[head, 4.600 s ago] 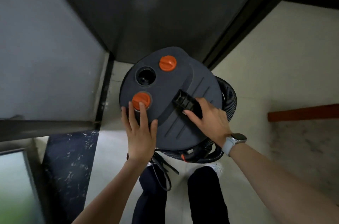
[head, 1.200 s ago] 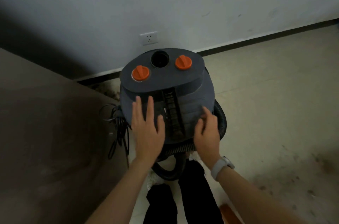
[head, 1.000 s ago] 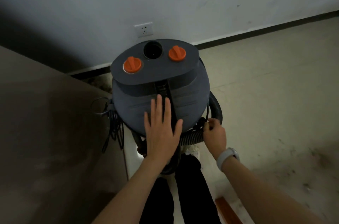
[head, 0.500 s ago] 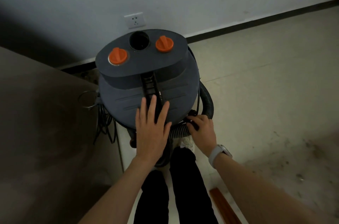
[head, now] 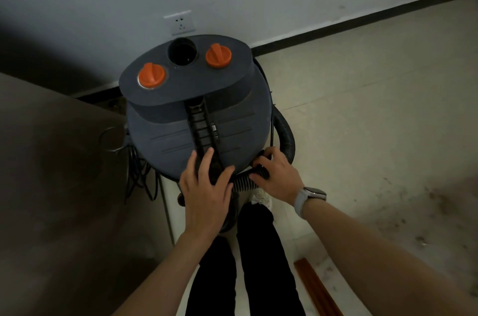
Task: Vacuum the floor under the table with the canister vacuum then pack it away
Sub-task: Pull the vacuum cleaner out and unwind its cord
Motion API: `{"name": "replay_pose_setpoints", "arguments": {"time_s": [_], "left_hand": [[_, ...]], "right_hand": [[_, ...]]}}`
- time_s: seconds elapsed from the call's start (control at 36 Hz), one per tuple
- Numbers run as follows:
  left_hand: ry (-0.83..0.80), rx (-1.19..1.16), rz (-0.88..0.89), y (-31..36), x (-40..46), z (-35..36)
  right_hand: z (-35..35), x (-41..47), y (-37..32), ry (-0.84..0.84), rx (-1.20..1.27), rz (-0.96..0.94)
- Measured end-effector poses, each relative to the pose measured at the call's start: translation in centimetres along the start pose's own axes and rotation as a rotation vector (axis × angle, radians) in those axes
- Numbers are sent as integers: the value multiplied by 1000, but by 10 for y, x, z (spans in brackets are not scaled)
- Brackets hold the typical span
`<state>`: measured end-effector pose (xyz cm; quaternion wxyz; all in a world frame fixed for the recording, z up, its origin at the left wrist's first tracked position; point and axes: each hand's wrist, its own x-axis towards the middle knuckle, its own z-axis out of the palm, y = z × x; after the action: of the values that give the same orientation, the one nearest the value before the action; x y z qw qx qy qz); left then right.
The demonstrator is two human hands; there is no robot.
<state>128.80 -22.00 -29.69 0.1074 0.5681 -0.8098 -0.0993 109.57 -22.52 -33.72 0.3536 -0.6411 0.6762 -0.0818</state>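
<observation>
The dark grey canister vacuum (head: pixel 196 119) stands on the floor by the wall, seen from above, with two orange knobs and a round port on its top. My left hand (head: pixel 205 190) lies flat on the near edge of its lid, fingers spread over the black handle. A ribbed black hose (head: pixel 285 132) is coiled round the canister's right and near side. My right hand (head: pixel 275 174) grips that hose at the near right, fingers curled over it. A black power cord (head: pixel 141 173) hangs in loops on the canister's left side.
A brown table top (head: pixel 59 186) fills the left, close beside the vacuum. A wall socket (head: pixel 181 22) sits on the grey wall right behind it, above a dark skirting. Beige tiled floor (head: pixel 375 108) spreads to the right. An orange-brown strip (head: pixel 316 287) lies near my feet.
The view turned from under the table to the wall. My left hand slid to the lid's near edge, and my right hand left the lid and took hold of the hose.
</observation>
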Motion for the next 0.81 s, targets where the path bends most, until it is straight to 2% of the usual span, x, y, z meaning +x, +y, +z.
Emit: {"name": "replay_pose_setpoints", "arguments": {"time_s": [0.28, 0.42, 0.58, 0.81], "left_hand": [[-78, 5, 7, -4, -3, 1], [-74, -17, -34, 3, -1, 5], [-60, -74, -103, 17, -4, 12], [-12, -75, -147, 23, -1, 24]], "right_hand": [[10, -1, -3, 101, 11, -8], [14, -4, -3, 202, 0, -16], [19, -7, -1, 245, 36, -26], [16, -6, -2, 167, 51, -16]]}}
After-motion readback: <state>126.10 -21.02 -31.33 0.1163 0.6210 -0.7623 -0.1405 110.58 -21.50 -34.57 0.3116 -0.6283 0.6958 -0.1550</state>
